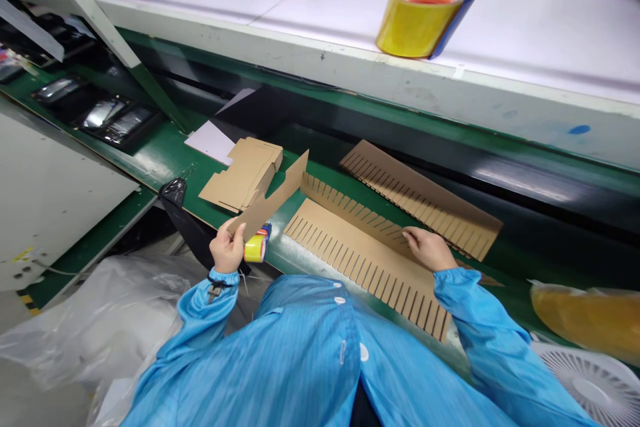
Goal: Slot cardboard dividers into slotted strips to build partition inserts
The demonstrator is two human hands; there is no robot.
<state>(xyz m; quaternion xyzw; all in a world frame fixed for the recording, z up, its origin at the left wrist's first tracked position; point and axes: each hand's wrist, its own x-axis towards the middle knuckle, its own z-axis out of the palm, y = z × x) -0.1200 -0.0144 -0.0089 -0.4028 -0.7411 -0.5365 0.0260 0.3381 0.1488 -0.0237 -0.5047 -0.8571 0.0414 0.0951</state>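
My left hand point(227, 247) is closed on the near end of a flat brown cardboard strip point(277, 197), which stands on edge and slants up to the right. My right hand point(429, 248) pinches the raised, slotted edge of a folded cardboard sheet point(367, 250) lying on the bench in front of me. Rows of slots run along both long sides of that sheet. Behind it lies another slotted cardboard sheet point(420, 197), also folded. A small yellow tape roll point(255, 248) sits just right of my left hand, partly hidden by the strip.
Folded cardboard pieces point(243, 173) are stacked on the green bench point(165, 153) at left. A yellow tape roll in a blue dispenser point(420, 17) stands on the white shelf point(280, 0) above. At lower right are a white fan point(587, 380) and an amber bag point(590, 317).
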